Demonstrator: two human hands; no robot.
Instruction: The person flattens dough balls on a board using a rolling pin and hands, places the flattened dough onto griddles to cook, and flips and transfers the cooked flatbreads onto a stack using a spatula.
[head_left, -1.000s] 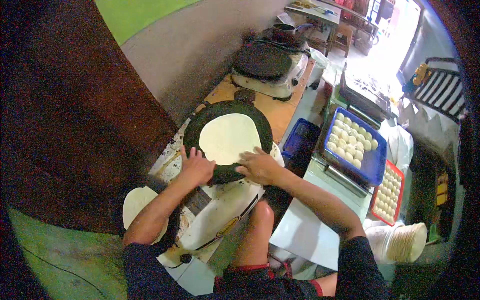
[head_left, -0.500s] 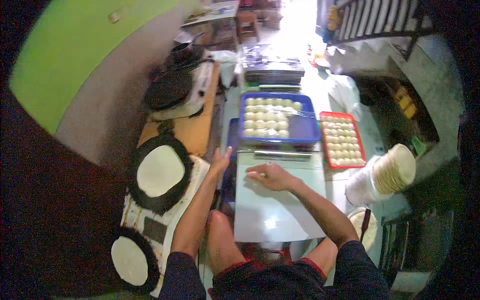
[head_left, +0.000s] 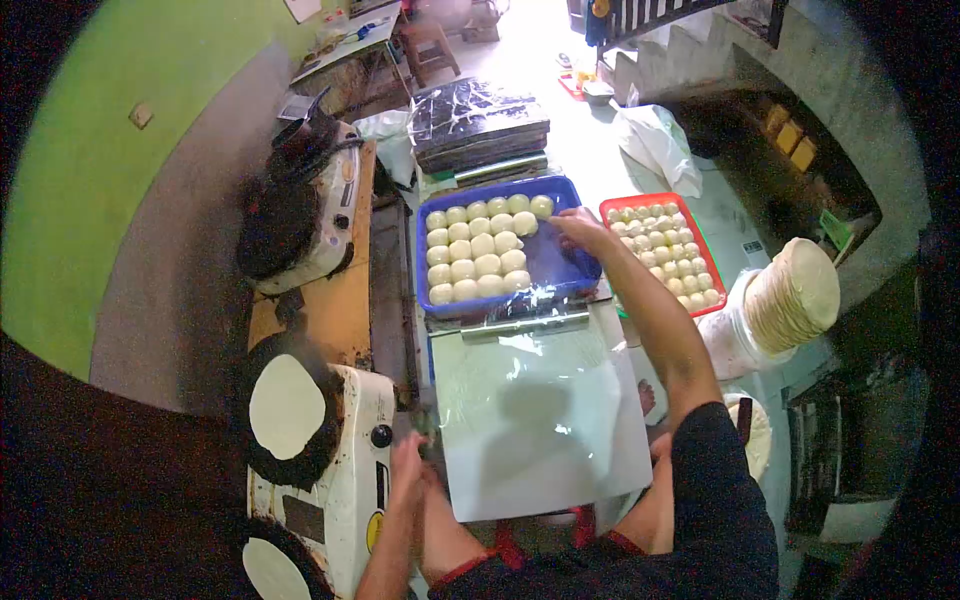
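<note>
My right hand (head_left: 580, 230) is over the right side of a blue tray (head_left: 560, 268), its fingers stretched toward the pale dough balls (head_left: 483, 244) and apparently holding nothing. The balls sit in rows, and the tray's right part is bare. Low on the left, my left hand (head_left: 408, 468) is blurred, near my knee and the stove knob; its fingers are not clear. Between my arms lies a smooth white board (head_left: 535, 430) with a shadow on it. Two thin dough rounds lie on dark griddles, the nearer round (head_left: 275, 570) and the farther round (head_left: 287, 405).
A red tray (head_left: 607, 207) of smaller dough balls stands right of the blue one. Beyond it, nearer me, is a tall stack of flat rounds (head_left: 790, 295). Black wrapped slabs (head_left: 480, 120) lie behind the blue tray. Another stove (head_left: 325, 220) stands at the far left.
My right hand has gone from above the white board forward to the blue tray. My left hand has dropped back toward my knee. The view has shifted.
</note>
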